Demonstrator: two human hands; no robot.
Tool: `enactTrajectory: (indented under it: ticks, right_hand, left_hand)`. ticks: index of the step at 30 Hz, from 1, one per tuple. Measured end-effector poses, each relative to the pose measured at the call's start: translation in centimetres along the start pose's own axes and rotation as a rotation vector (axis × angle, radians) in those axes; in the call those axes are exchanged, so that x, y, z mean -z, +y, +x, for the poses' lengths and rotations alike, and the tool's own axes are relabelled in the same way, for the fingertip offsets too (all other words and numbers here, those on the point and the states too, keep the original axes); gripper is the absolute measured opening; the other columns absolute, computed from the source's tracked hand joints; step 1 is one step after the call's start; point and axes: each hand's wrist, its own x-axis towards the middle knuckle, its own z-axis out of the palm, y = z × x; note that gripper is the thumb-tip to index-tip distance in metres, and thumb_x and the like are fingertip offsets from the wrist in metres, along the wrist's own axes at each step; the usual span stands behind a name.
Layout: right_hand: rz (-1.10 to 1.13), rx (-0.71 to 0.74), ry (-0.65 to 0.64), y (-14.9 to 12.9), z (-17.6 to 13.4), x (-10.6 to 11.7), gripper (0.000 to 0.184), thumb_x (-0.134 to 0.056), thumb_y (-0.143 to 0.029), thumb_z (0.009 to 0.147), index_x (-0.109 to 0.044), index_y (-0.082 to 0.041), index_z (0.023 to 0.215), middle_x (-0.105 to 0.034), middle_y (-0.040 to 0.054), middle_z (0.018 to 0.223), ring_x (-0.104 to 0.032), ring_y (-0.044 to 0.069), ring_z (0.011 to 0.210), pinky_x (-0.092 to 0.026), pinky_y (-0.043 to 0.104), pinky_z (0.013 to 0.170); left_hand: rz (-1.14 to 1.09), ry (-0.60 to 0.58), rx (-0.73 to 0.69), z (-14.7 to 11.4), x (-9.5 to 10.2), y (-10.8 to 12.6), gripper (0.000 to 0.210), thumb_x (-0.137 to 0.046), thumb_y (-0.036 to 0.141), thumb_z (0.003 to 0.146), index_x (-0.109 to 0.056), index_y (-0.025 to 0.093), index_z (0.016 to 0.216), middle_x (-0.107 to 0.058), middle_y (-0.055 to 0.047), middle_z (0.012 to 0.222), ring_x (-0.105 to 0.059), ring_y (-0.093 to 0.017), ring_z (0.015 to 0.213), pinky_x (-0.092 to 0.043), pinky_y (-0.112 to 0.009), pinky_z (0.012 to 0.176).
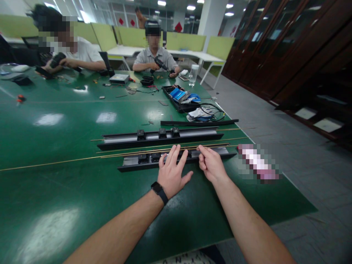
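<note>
My left hand (172,173), with a dark watch (157,187) on its wrist, has its fingers spread over the near black channel (137,168). Its fingertips reach the thin brass-coloured rods (143,152) that run across the channel; whether they press on them I cannot tell. To its right, my right hand (212,165) is closed in a pinch on one of these rods, by the channel's right part. Dark blocks (156,157) sit inside the near channel, partly hidden by my left hand. A second black channel (162,141) with several dark blocks lies just beyond, parallel to it.
A black strip (198,122) lies past the channels, then a black tray (180,104) with blue items and gloves (203,113). A blurred pink item (258,163) lies near the table's right edge. Two people (155,58) work with tools across the green table (55,198).
</note>
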Motion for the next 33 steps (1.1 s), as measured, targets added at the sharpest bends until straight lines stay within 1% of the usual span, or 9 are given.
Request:
enactTrajectory:
  ticks: [6,12,18,26,33]
  right_hand:
    - [-0.042,0.010,-0.011,0.19,0.05,0.13,0.034,-0.078,-0.045,0.076,-0.065,-0.015,0.086,-0.051,-0.0063,0.045,-0.035,0.004,0.026,-0.018,0.016,0.027]
    - [-0.090,0.011,-0.019,-0.01,-0.14,-0.09,0.038,-0.079,-0.049,0.075,-0.066,-0.014,0.085,-0.051,-0.0057,0.045,-0.035,0.005,0.026,-0.019,0.016,0.026]
    - [-0.048,-0.003,-0.015,0.04,-0.10,-0.04,0.037,-0.080,-0.047,0.073,-0.065,-0.015,0.084,-0.050,-0.0070,0.045,-0.034,0.004,0.026,-0.018,0.015,0.027]
    - [-0.008,0.008,0.002,0.01,-0.06,-0.07,0.034,-0.080,-0.044,0.075,-0.064,-0.015,0.085,-0.049,-0.0071,0.045,-0.035,0.004,0.026,-0.019,0.015,0.027]
    - [-0.026,0.015,-0.009,0.02,-0.05,0.05,0.035,-0.080,-0.045,0.075,-0.063,-0.016,0.084,-0.050,-0.0067,0.045,-0.034,0.004,0.026,-0.019,0.016,0.026]
  left_hand:
    - [-0.004,0.000,0.003,0.02,0.04,0.06,0.072,-0.055,0.058,0.089,-0.039,0.026,0.152,-0.024,-0.010,0.165,-0.023,-0.027,0.152,-0.025,-0.048,0.115]
    - [-0.005,0.004,-0.002,0.02,0.08,0.06,0.072,-0.057,0.057,0.088,-0.041,0.025,0.151,-0.026,-0.011,0.164,-0.024,-0.029,0.152,-0.025,-0.049,0.115]
    - [-0.002,0.006,-0.003,-0.03,-0.02,0.05,0.073,-0.058,0.056,0.088,-0.040,0.025,0.151,-0.025,-0.012,0.164,-0.026,-0.029,0.151,-0.025,-0.050,0.115]
    - [0.007,-0.006,0.001,0.01,0.12,0.07,0.072,-0.056,0.057,0.088,-0.039,0.026,0.152,-0.025,-0.010,0.164,-0.027,-0.029,0.151,-0.026,-0.049,0.115]
    - [0.000,0.008,-0.003,-0.02,0.23,0.06,0.072,-0.058,0.056,0.087,-0.041,0.026,0.151,-0.028,-0.011,0.163,-0.028,-0.031,0.150,-0.026,-0.049,0.114]
